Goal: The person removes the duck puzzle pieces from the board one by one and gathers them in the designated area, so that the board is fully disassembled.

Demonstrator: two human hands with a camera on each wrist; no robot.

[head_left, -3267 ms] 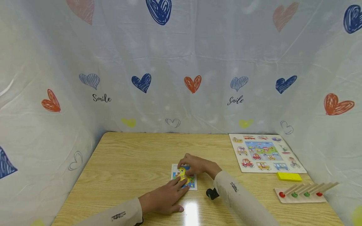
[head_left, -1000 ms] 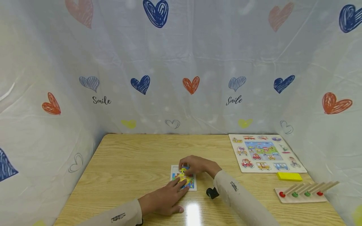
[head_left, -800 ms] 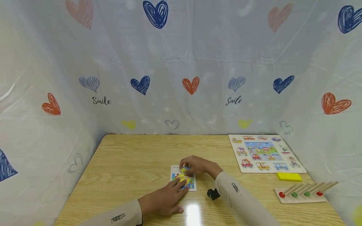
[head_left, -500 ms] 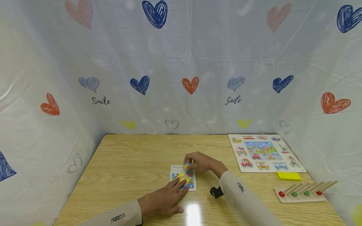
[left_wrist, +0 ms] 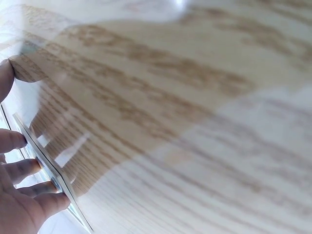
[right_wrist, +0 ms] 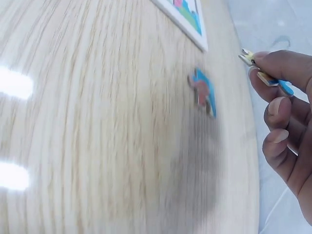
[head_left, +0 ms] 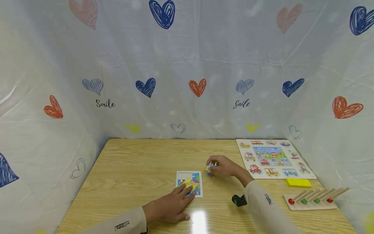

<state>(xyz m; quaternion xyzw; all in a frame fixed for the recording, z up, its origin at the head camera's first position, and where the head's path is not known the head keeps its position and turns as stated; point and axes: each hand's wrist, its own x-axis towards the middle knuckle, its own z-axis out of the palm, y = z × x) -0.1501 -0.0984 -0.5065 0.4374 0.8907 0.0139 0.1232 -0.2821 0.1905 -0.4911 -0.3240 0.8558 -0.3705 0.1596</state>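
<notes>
A small jigsaw puzzle [head_left: 201, 182] in a white frame lies on the table, with part of its upper left bare white. My left hand [head_left: 166, 206] rests on the puzzle's lower part, fingers spread; in the left wrist view its fingertips press on the board's edge [left_wrist: 54, 168]. To the right of the puzzle, my right hand [head_left: 227, 167] pinches a yellow and blue puzzle piece [right_wrist: 265, 78] between thumb and forefinger, above the table. Another piece, blue and reddish [right_wrist: 202, 92], shows near that hand in the right wrist view, blurred.
A wooden puzzle board with vehicles [head_left: 271, 159] lies at the back right. In front of it are a yellow block [head_left: 298, 182] and a wooden rack with slanted pegs and red and green beads [head_left: 310, 201]. A heart-print curtain [head_left: 198, 110] surrounds the wooden table [head_left: 140, 165].
My right hand has taken the yellow and blue piece out of the puzzle and moved right with it, which exposes a white gap. The left hand has stayed in place.
</notes>
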